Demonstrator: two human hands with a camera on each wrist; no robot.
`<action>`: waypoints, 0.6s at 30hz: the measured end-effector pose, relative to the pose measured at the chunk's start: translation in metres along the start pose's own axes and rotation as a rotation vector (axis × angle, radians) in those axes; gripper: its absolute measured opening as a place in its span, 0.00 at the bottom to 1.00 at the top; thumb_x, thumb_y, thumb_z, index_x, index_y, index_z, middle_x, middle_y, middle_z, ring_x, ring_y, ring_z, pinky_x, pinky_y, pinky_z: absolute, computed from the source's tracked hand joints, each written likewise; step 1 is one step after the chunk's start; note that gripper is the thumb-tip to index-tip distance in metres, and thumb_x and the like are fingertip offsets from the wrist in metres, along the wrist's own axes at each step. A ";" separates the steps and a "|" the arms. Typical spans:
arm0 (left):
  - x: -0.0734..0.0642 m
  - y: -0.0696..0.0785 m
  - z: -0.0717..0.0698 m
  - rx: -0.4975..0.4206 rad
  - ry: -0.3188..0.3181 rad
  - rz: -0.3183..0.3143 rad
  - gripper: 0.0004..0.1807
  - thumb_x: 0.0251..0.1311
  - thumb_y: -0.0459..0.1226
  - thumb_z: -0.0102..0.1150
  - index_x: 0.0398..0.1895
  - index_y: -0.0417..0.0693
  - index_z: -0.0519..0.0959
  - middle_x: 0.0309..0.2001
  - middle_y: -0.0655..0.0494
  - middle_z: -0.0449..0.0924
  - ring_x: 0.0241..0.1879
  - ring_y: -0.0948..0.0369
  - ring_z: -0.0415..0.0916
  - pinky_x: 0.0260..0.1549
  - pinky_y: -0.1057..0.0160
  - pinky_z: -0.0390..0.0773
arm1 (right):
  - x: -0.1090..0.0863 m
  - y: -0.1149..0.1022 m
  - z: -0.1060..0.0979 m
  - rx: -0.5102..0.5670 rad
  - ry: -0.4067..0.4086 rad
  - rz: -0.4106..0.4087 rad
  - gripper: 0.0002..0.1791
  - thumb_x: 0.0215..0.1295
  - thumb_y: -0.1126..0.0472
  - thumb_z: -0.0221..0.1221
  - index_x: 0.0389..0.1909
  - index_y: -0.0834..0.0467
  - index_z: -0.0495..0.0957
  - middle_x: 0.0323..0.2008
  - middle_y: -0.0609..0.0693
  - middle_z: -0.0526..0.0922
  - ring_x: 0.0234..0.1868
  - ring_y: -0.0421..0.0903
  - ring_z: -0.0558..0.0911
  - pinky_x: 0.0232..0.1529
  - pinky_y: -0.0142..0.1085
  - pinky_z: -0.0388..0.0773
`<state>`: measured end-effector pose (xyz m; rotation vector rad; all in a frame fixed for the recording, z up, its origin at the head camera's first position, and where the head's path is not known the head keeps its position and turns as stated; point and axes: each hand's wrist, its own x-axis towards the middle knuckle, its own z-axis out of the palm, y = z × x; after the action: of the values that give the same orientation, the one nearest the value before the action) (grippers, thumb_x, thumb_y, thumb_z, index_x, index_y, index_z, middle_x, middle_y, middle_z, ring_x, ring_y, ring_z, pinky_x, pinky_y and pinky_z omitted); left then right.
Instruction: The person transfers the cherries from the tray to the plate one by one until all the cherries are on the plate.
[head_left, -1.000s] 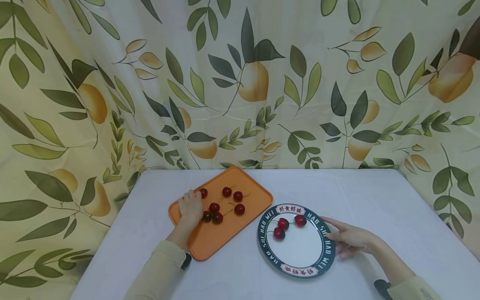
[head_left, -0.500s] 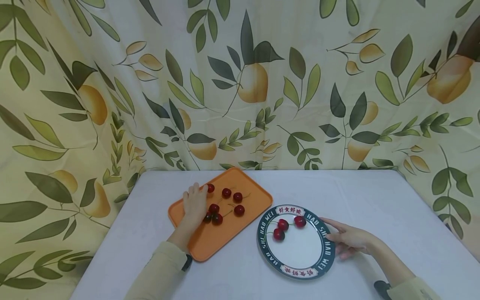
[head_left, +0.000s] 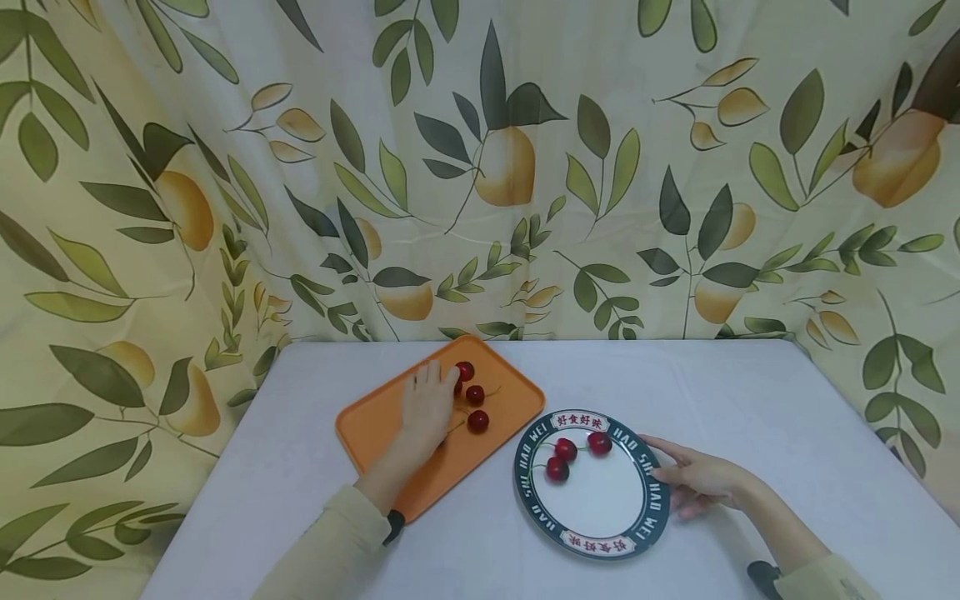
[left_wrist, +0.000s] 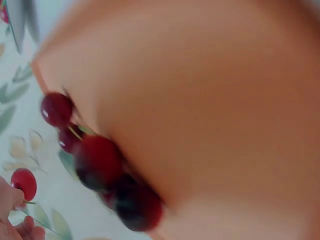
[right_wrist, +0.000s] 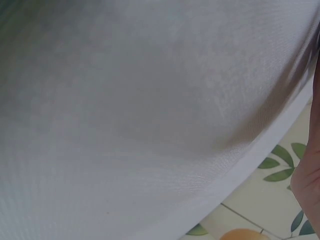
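In the head view my left hand (head_left: 427,408) is over the orange tray (head_left: 367,429). Its fingers and thumb pinch a red cherry (left_wrist: 24,185), seen at the lower left of the left wrist view. Several other dark red cherries (left_wrist: 100,162) with stems lie on the tray; the hand hides some of them in the head view. To the right stands a white round plate (head_left: 600,512) with a dark lettered rim and three cherries (head_left: 566,450). My right hand (head_left: 708,477) holds the plate's right edge, thumb on top of the rim; its lower fingers are partly hidden.
Plate and tray stand close together on a table with a white cloth (head_left: 712,383). A curtain (head_left: 480,250) printed with leaves and fruit hangs behind the table's far edge. In the right wrist view, mostly the cloth shows.
My left hand has moved right over the tray, taking a cherry from its left part toward the others. The right hand and the plate have stayed in place.
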<state>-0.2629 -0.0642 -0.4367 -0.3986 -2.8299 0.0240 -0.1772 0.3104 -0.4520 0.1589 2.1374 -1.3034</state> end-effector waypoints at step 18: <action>-0.008 0.075 -0.015 -0.038 -0.013 0.162 0.23 0.50 0.40 0.66 0.49 0.62 0.69 0.42 0.55 0.62 0.47 0.57 0.60 0.50 0.57 0.67 | -0.001 -0.001 0.001 -0.006 0.009 0.010 0.38 0.65 0.59 0.53 0.70 0.57 0.43 0.30 0.55 0.73 0.21 0.44 0.77 0.23 0.34 0.78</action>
<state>-0.2316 0.0059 -0.4289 -0.6378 -2.8072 0.0057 -0.1763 0.3091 -0.4506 0.1731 2.1454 -1.2923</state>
